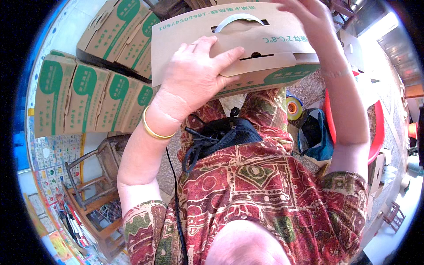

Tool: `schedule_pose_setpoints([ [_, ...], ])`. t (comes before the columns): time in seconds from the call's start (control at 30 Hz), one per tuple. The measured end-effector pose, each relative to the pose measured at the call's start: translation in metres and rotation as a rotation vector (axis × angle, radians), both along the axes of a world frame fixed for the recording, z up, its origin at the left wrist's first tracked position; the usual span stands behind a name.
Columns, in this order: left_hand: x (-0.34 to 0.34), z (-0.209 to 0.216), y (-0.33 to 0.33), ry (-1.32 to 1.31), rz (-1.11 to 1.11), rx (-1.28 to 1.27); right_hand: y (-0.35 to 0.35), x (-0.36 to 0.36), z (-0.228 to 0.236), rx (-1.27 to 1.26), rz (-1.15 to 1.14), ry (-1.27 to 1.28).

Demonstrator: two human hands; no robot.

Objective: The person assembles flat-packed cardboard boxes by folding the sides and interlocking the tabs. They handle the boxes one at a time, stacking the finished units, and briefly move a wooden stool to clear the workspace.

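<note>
the left grip [194,73] rests on top of the brown box [287,28], fingers spread, not closed around it. the white handle [238,17] is just past those fingers. the right grip [304,11] is near the box's far right corner; i can't tell if it holds anything.

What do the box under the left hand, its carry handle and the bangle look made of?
Box: likely cardboard; matte brown with crisp folds and green print. Carry handle: probably plastic; a smooth, pale, arched strip. Bangle: apparently metal; gold-coloured and shiny.
</note>
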State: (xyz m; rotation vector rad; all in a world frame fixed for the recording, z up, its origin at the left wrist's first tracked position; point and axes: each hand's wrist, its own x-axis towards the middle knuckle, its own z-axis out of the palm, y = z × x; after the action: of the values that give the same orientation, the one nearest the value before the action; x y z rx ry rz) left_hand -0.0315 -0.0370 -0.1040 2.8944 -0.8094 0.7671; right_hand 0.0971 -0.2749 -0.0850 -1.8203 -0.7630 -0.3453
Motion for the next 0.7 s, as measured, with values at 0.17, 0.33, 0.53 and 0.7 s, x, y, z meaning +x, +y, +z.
schedule_pose_setpoints([
  [0.17,-0.002,-0.002,-0.007,0.072,-0.085,-0.102,-0.036,-0.063,-0.031,0.227,0.086,-0.090],
  [0.33,0.010,0.005,-0.005,0.030,-0.076,-0.138,-0.035,-0.096,-0.072,0.257,0.098,0.145],
  [0.53,0.036,0.015,-0.004,0.048,-0.156,-0.201,-0.003,-0.081,-0.106,0.294,-0.046,0.303],
  [0.7,0.039,0.023,-0.003,0.163,-0.160,-0.247,0.013,-0.073,-0.107,0.276,-0.136,0.234],
])
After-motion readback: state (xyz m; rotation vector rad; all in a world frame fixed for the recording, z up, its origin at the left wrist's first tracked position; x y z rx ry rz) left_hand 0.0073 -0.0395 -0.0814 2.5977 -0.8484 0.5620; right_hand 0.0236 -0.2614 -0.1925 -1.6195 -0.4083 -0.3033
